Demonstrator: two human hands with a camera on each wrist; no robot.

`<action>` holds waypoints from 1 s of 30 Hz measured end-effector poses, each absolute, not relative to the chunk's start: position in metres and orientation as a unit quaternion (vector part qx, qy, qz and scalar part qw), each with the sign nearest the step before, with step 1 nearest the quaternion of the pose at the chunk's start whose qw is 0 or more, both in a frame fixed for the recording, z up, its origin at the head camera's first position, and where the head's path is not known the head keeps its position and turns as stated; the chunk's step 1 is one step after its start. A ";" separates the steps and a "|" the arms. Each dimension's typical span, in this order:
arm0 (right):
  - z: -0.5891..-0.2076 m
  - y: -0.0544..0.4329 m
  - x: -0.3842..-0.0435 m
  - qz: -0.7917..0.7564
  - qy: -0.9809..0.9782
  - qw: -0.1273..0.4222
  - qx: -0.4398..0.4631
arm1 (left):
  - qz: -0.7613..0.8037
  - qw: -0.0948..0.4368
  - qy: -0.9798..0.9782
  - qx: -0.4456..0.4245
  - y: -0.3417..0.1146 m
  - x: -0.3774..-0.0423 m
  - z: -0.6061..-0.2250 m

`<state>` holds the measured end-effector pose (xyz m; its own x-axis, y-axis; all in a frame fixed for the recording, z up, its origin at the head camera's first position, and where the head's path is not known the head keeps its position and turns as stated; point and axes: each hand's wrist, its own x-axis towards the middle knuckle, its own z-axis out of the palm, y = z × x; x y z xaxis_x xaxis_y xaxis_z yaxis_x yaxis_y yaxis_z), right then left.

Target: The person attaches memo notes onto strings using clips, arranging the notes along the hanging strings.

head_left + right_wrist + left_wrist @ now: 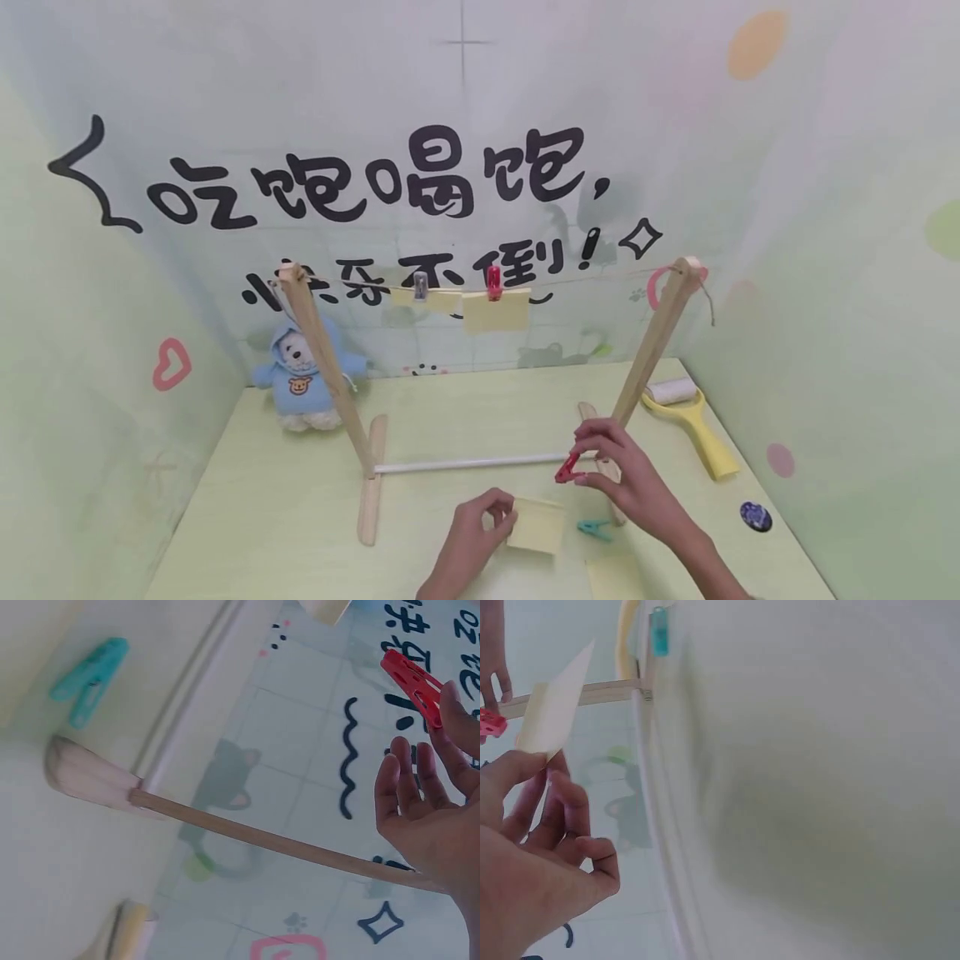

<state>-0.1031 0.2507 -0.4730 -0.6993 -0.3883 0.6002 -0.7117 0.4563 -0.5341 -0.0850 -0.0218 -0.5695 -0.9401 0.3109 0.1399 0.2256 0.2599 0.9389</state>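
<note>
My left hand [471, 535] pinches a yellow paper note [537, 528] by its left edge, held between thumb and fingers in the left wrist view. Up and to its right, my right hand [628, 477] grips a red clothespin [411, 684] between thumb and forefinger, its other fingers loosely bent. Below the right hand a teal clothespin [595, 529] lies on the table, close to another yellow note [613, 577] at the bottom edge. On the string above hang two more notes, one under a grey clothespin [421, 286], the other under a red one [493, 283].
A wooden stand with a left post [330, 375], a right post [654, 346] and a white crossbar [480, 462] carries the string. Behind the left post sits a plush bear [303, 387]. A yellow-handled roller [705, 433] and a dark blue oval object [755, 517] lie at right.
</note>
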 end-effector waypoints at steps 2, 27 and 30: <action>-0.453 0.250 -0.107 0.400 -0.825 0.212 0.337 | 0.587 0.012 0.794 0.155 -0.019 -0.094 -0.554; -0.250 0.239 -0.148 0.324 -0.816 0.324 0.352 | 0.714 -0.152 0.668 0.142 0.020 -0.175 -0.360; -0.234 0.237 -0.154 0.306 -0.822 0.331 0.347 | 0.731 -0.145 0.652 0.140 0.025 -0.177 -0.353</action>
<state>-0.1544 0.2365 -0.2338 -0.5403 -0.3688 0.7563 -0.7736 0.5714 -0.2741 -0.1772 0.0248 -0.3531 -0.9190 -0.0302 0.3931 0.3939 -0.1084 0.9127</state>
